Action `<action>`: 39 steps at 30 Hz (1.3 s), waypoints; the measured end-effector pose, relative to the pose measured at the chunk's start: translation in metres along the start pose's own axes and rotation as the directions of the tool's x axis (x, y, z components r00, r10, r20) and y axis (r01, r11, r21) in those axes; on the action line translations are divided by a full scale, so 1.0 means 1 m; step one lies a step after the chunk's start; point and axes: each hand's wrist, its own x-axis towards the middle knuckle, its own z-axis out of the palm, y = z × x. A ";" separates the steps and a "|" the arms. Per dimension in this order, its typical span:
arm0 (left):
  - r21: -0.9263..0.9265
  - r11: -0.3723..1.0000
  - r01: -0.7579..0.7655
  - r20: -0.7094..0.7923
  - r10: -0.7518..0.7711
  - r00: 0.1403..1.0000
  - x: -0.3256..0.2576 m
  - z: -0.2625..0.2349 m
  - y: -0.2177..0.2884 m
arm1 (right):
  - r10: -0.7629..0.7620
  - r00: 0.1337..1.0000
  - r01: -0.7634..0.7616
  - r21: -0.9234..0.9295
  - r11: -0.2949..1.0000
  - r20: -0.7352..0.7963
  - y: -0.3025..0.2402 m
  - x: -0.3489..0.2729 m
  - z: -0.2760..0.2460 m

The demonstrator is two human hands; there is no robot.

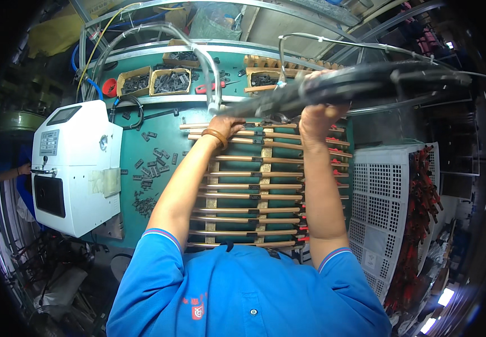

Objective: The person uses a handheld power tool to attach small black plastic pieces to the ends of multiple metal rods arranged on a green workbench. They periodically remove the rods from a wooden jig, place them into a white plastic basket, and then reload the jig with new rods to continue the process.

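Note:
My left hand (229,126), with a brown bangle at its wrist, is at the far end of a row of copper-coloured rods (279,160). Its fingers close on the farthest rods, next to a small black fitting (249,125). Raised above the right part of the row, my right hand (319,115) wraps round a long black tool arm (386,84). That arm is smeared by motion and hides part of the hand; its exact kind is unclear. The rods lie crosswise on pale slotted strips (266,175), with black fittings mid-length and red-and-black pieces at their right ends.
A white machine (74,168) stands at left. Loose black parts (154,168) lie on the green table (136,143). Behind are boxes of black parts (171,82), a red screwdriver (210,87) and a metal frame. At right stands a white perforated crate (379,208) beside red-and-black pieces.

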 end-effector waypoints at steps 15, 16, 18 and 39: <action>0.000 0.887 -0.462 0.028 0.462 0.886 0.008 0.018 -0.017 | 0.041 0.953 -0.089 0.150 0.985 0.299 0.043 -0.034 -0.011; 0.030 0.883 -0.469 0.034 0.468 0.883 0.008 0.018 -0.017 | 0.066 0.964 -0.116 0.185 0.976 0.259 0.035 -0.032 -0.004; 0.061 0.878 -0.475 0.034 0.474 0.880 0.008 0.019 -0.020 | 0.107 0.965 -0.151 0.175 0.973 0.239 0.027 -0.031 0.000; 0.024 0.888 -0.459 0.019 0.459 0.888 -0.005 0.006 0.000 | 0.111 0.949 -0.102 -0.043 0.994 0.297 0.060 -0.039 -0.001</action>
